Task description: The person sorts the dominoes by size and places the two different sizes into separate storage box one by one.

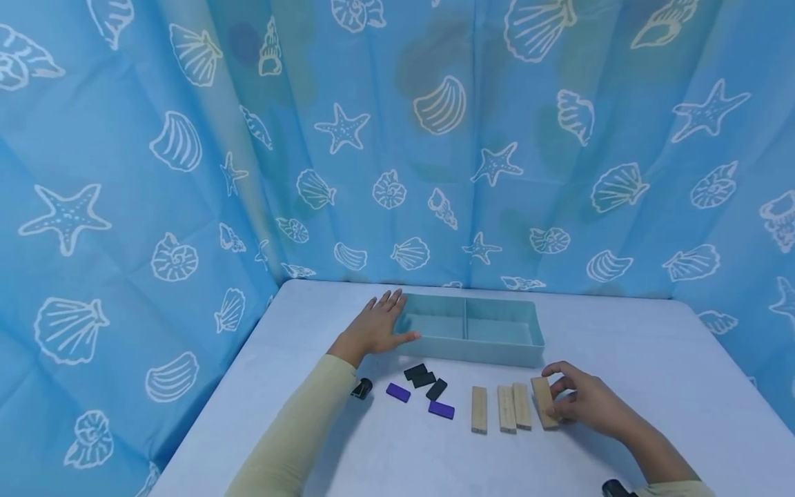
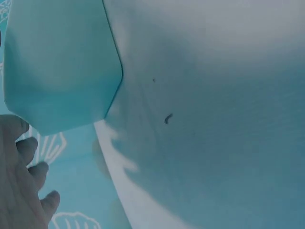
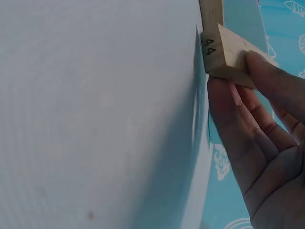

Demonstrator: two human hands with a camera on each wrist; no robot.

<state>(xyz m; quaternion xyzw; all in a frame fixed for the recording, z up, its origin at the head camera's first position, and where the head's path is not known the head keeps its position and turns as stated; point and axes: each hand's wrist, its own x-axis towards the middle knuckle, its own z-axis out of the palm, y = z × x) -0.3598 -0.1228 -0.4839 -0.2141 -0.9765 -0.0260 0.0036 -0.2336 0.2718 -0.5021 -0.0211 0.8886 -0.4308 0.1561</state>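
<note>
Pale yellow cloth of the left sleeve lies nearest, reaching in from the lower edge. Blue curtain, creased and printed with white shells and starfish, rises behind and along the left. White table meets it at the back edge, with rounded far corners; tabletop stretches from the blocks to the right edge and toward the front. Near the back sits a smooth, shallow, pale green box, oblong, one divider making two compartments. Left hand is spread, fingers straight at the box's left end, thumb along its front. Right hand is partly closed, pinching a wooden block between thumb and fingers; its end reads "44" in the right wrist view. Three more plain-grained sticks lie left of it, two close together. Farther left, before the box, are two purple tiles and three small black tiles, two of these touching
</note>
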